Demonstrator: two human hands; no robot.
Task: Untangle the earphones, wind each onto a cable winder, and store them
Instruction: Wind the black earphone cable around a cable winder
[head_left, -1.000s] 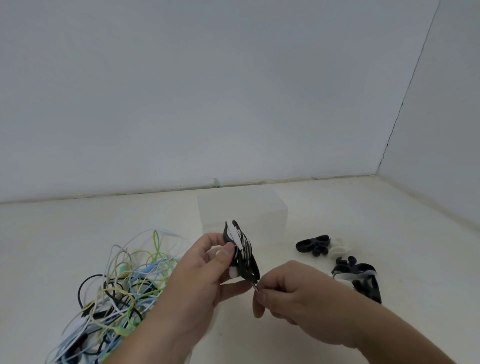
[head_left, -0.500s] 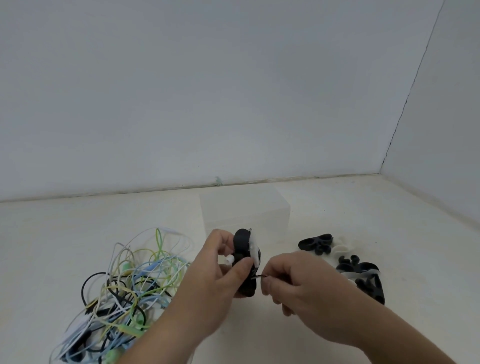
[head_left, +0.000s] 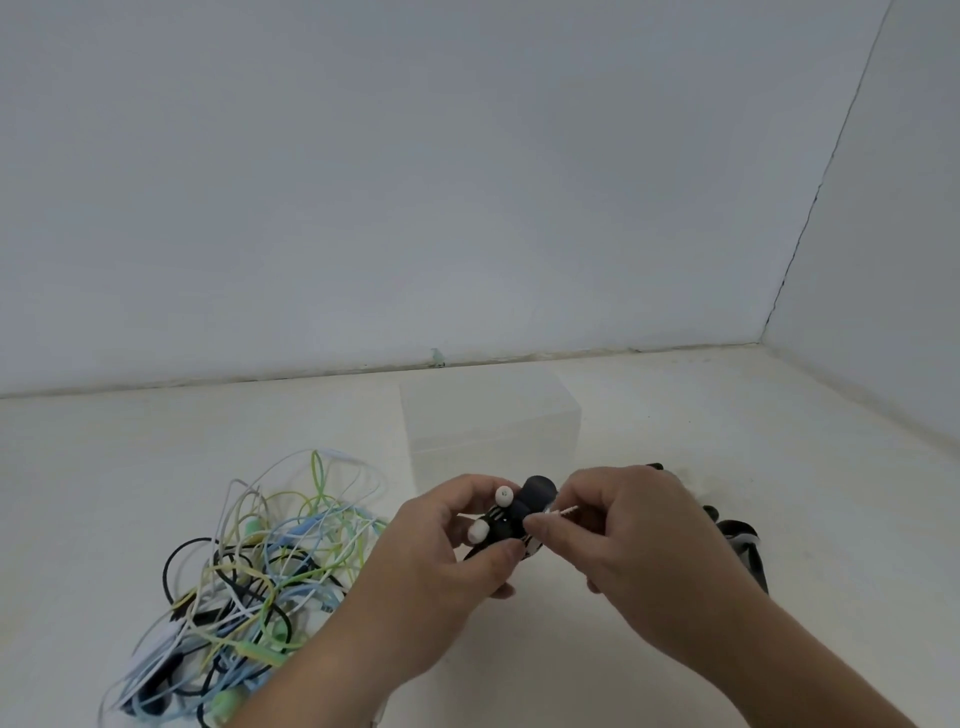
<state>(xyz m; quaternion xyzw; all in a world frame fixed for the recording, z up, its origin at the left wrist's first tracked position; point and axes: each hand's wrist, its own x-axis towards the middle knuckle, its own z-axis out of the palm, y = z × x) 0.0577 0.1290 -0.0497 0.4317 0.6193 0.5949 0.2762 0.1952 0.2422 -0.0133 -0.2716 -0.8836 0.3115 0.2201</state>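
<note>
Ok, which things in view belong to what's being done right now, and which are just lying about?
In hand: left hand gripping the black winder; white earphone wound on it; right hand pinching its cable end.
Lying about, for later steps: tangled earphones at left; spare winders at right; clear box behind the hands.

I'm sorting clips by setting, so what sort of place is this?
Probably a bare staged workspace, not a lived-in room: plain blue-grey walls meeting in a corner, and a pale surface holding tangled earphones, a clear box and spare winders.
</note>
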